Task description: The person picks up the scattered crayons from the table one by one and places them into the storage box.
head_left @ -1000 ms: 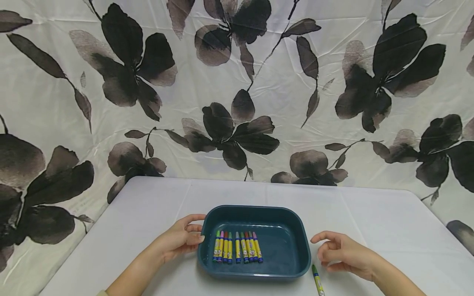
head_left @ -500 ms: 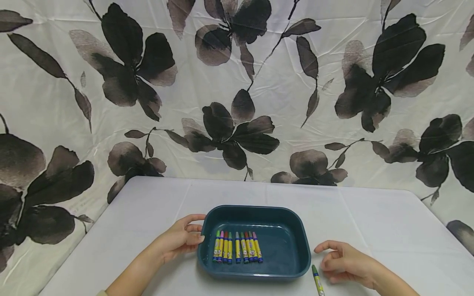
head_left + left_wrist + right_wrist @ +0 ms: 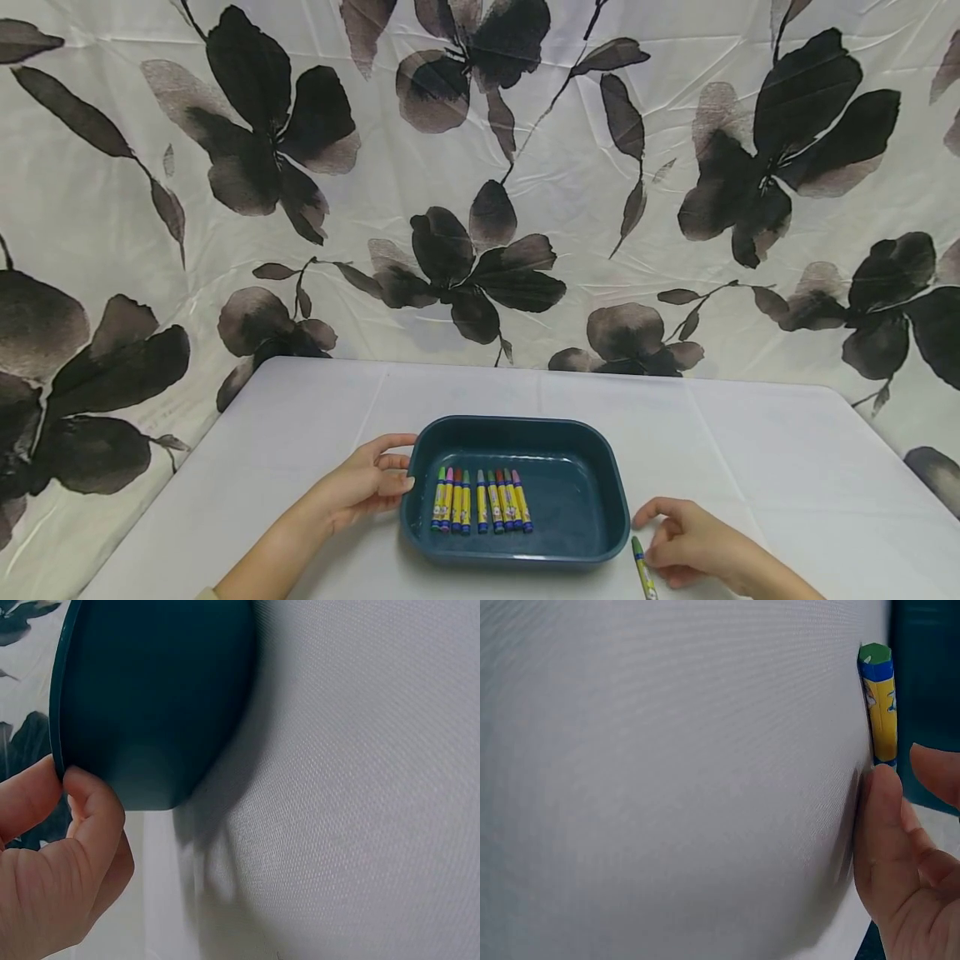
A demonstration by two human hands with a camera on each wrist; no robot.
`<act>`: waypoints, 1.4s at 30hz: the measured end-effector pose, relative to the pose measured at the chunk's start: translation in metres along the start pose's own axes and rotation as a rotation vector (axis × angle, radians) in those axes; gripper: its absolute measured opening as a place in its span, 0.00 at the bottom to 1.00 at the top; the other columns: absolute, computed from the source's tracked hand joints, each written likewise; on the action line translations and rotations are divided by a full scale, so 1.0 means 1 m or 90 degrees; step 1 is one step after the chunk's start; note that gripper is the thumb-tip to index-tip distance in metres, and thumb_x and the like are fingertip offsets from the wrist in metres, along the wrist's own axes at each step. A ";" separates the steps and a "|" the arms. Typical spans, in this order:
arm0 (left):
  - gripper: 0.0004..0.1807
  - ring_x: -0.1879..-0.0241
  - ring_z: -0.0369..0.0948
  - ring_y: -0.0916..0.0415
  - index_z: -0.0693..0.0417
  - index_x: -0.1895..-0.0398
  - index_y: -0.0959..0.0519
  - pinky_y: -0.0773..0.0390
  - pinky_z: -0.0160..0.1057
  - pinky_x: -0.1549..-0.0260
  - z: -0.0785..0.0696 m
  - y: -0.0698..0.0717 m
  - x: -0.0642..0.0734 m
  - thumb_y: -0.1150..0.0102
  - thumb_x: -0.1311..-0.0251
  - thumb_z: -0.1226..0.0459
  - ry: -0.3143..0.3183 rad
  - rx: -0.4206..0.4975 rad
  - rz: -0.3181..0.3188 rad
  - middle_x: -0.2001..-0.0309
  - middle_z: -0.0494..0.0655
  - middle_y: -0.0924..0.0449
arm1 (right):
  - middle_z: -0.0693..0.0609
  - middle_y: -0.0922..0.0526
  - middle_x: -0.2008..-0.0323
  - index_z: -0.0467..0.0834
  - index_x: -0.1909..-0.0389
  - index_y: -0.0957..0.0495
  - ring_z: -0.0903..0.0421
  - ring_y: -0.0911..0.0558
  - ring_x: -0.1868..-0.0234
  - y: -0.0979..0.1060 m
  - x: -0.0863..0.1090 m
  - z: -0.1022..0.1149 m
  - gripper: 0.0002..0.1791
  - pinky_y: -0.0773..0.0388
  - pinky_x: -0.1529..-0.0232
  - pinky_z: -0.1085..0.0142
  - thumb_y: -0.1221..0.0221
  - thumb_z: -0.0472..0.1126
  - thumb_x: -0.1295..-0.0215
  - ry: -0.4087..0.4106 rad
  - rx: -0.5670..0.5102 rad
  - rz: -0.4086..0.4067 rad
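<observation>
My left hand (image 3: 367, 482) pinches the left rim of a dark teal plastic tray (image 3: 517, 559), thumb and fingers on either side of the edge, as the left wrist view also shows. Inside lie several crayons (image 3: 482, 502) with yellow wrappers, side by side in two groups. Just beyond the tray's right side, one green crayon (image 3: 642, 568) rests on the table. My right hand (image 3: 701, 542) is beside it, index finger reaching toward the tray's corner. In the right wrist view the thumb (image 3: 886, 796) is right at one end of this crayon (image 3: 883, 705), the index finger apart from it.
A white cloth covers the table (image 3: 787, 450), its far edge lying behind the tray. Behind that hangs a white curtain (image 3: 585, 192) with dark flowers. The tray's right half (image 3: 573, 508) has bare bottom showing.
My right hand has moved down and closer to the green crayon beside the tray. The left hand, the tray and the crayons have stayed put.
</observation>
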State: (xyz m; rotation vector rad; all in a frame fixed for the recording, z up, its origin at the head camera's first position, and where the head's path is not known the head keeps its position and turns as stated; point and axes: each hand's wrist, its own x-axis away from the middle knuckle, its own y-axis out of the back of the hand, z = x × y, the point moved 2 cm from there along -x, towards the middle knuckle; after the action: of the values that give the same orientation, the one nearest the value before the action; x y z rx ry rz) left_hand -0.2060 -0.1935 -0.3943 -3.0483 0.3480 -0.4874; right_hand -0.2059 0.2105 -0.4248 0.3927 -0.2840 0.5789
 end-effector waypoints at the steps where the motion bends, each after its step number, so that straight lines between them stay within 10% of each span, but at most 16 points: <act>1: 0.36 0.66 0.41 0.28 0.64 0.33 0.47 0.25 0.35 0.68 0.000 0.000 0.000 0.46 0.45 0.78 0.000 0.000 -0.001 0.56 0.56 0.31 | 0.51 0.26 0.79 0.35 0.56 0.29 0.60 0.28 0.82 -0.001 0.000 0.001 0.17 0.26 0.77 0.69 0.40 0.30 0.49 0.002 0.014 -0.006; 25: 0.36 0.67 0.40 0.28 0.65 0.33 0.48 0.26 0.35 0.69 0.003 0.000 0.000 0.46 0.45 0.78 -0.007 0.009 0.010 0.58 0.54 0.31 | 0.49 0.28 0.83 0.43 0.65 0.30 0.57 0.28 0.87 -0.020 -0.004 0.010 0.21 0.32 0.81 0.66 0.31 0.30 0.59 -0.004 0.235 -0.088; 42: 0.36 0.66 0.41 0.28 0.65 0.33 0.47 0.25 0.35 0.69 -0.001 -0.001 0.001 0.46 0.45 0.79 -0.005 0.004 -0.001 0.57 0.55 0.31 | 0.49 0.28 0.77 0.38 0.60 0.31 0.60 0.30 0.83 -0.009 -0.001 0.008 0.17 0.28 0.81 0.72 0.41 0.27 0.53 -0.051 0.030 -0.017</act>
State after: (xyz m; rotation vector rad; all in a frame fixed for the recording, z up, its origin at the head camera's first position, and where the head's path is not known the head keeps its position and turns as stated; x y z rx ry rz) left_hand -0.2047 -0.1925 -0.3931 -3.0442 0.3423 -0.4763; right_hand -0.2031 0.1997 -0.4206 0.4648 -0.3412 0.5449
